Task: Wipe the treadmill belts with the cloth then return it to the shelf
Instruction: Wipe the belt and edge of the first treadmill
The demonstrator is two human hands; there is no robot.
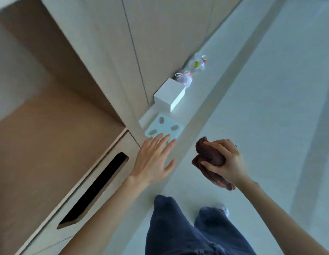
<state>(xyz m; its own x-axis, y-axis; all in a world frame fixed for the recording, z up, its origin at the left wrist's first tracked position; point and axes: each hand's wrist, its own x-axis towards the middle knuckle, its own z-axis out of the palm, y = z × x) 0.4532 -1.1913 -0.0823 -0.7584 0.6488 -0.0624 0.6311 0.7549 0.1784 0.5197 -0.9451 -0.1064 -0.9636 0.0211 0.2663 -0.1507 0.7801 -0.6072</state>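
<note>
A crumpled dark brown cloth [208,157] is gripped in my right hand [226,162], held in the air above the pale floor at centre right. My left hand [154,159] is stretched forward with straight, spread fingers and holds nothing; it hovers beside the wooden cabinet. The open wooden shelf recess [49,116] fills the left of the view. No treadmill is in sight.
A drawer front with a dark cut-out handle [93,192] sits below the shelf. On the floor along the cabinet lie a white bathroom scale [163,128], a white box [169,96], a tied plastic bag [185,79] and small cups [200,62]. My legs in dark trousers [187,232] are below.
</note>
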